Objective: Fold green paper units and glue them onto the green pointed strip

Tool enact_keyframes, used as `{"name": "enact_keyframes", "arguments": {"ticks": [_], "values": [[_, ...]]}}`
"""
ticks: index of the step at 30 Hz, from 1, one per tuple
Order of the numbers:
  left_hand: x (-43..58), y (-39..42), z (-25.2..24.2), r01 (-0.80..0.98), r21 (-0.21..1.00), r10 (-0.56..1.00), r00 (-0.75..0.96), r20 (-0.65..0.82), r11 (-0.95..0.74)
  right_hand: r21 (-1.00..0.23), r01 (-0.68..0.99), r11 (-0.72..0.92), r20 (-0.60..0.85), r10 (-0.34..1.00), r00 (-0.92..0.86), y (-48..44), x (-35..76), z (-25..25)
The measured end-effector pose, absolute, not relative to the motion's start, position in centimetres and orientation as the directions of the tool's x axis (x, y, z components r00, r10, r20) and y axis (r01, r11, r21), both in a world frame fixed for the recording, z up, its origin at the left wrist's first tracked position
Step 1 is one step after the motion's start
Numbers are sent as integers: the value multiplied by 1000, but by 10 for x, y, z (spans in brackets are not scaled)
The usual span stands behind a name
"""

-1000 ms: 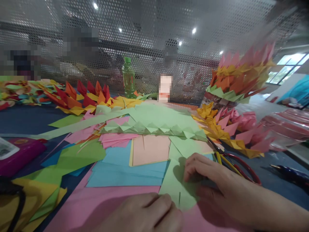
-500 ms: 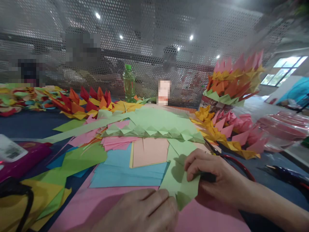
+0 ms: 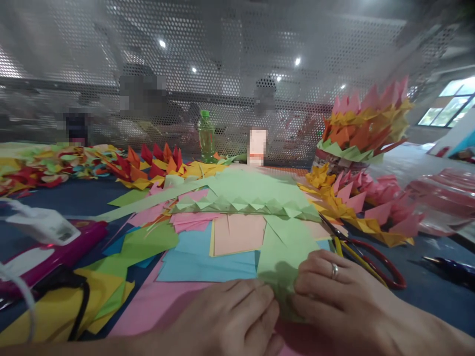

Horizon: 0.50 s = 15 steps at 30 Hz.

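Observation:
A light green sheet of paper (image 3: 287, 242) lies in front of me over the pink paper. Curled fingers of my left hand (image 3: 230, 316) close on its lower left edge. My right hand (image 3: 337, 291), with a ring on one finger, is closed on the lower right part of that sheet. The fingertips and the sheet's bottom edge are partly hidden. Just beyond, a row of folded green paper points (image 3: 252, 206) runs across the pile. Scissors with red and yellow handles (image 3: 386, 267) lie beside my right hand.
Blue paper (image 3: 208, 264) and peach paper (image 3: 237, 235) lie ahead. At left are a purple power strip (image 3: 85, 235) and a white charger (image 3: 48, 225). A pen (image 3: 449, 269), pink plastic jar (image 3: 441, 198) and tiered folded-paper piece (image 3: 361, 126) stand right. A green-capped bottle (image 3: 206, 138) stands behind.
My right hand has moved down and closer to my left hand, onto the lower end of the green sheet. The view has shifted, and more of the scissors shows.

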<state>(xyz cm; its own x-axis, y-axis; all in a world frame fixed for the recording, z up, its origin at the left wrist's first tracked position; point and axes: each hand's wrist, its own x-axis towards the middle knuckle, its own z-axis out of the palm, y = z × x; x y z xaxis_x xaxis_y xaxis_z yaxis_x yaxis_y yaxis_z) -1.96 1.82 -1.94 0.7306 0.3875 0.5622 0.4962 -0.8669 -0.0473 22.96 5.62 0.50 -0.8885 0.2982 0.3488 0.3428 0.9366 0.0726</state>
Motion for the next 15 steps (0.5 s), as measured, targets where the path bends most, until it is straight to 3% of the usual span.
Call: {"name": "enact_keyframes", "arguments": {"ticks": [3, 10, 15], "values": [[-21, 18, -24, 495, -10, 423, 754, 503, -869, -6, 365, 931, 321, 347, -881, 53, 226, 5], [-22, 17, -21, 522, 55, 479, 730, 487, -851, -410, 348, 843, 234, 467, -853, 59, 232, 18], [-21, 17, -18, 511, 98, 484, 713, 507, -854, -549, 318, 773, 231, 505, -831, 65, 235, 16]]}}
